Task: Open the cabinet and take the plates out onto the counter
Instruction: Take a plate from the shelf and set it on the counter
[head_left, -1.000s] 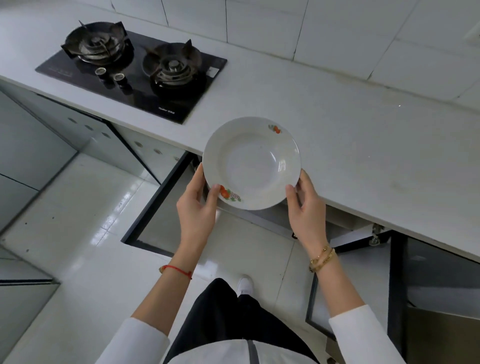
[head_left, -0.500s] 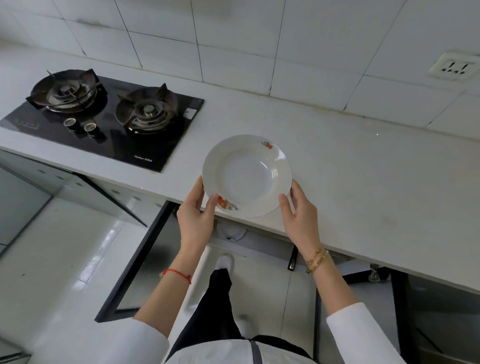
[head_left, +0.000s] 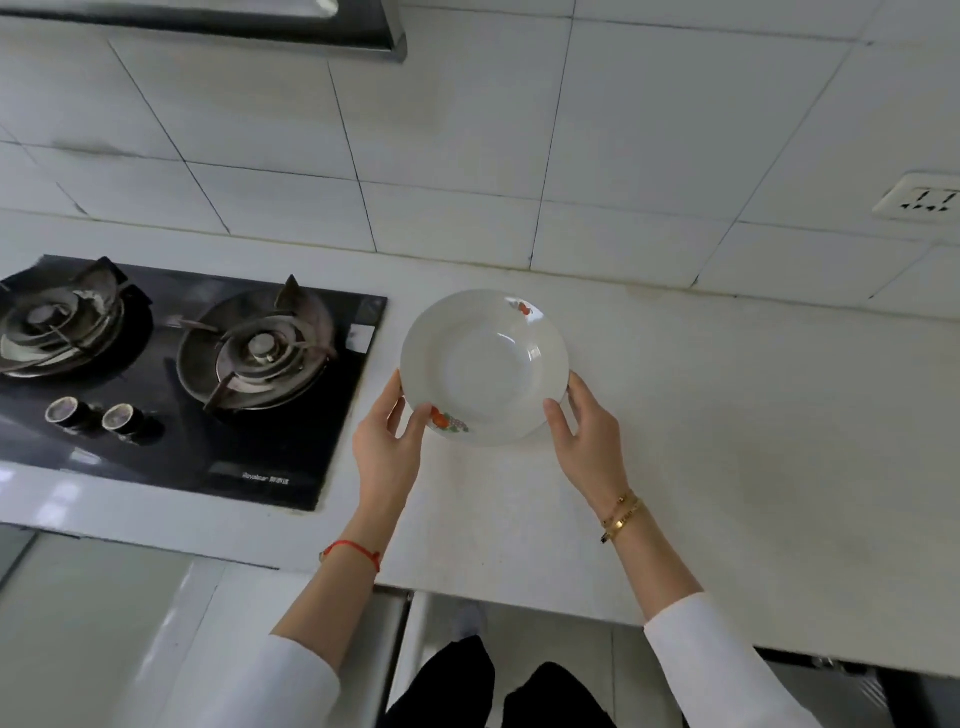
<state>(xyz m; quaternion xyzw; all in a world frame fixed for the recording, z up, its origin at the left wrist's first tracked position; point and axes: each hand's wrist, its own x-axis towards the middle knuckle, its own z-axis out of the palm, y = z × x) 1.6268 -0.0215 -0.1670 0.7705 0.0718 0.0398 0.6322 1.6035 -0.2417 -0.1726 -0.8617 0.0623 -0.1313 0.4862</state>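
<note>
we hold a plate (head_left: 483, 366) in both hands at the centre of the frame, over the counter (head_left: 727, 441); whether it touches the surface we cannot tell. our left hand (head_left: 387, 449) clasps its lower left rim, thumb by the fruit print, and our right hand (head_left: 589, 441) clasps the lower right rim. the plate is white, deep, upright. the hob (head_left: 171, 379) lies just beside it at the left of the frame. a socket (head_left: 919, 200) sits on the wall tiles at the upper right.

White deep plate (head_left: 485, 366), fruit motifs on rim, upright, over counter (head_left: 727, 415) beside stove.
</note>
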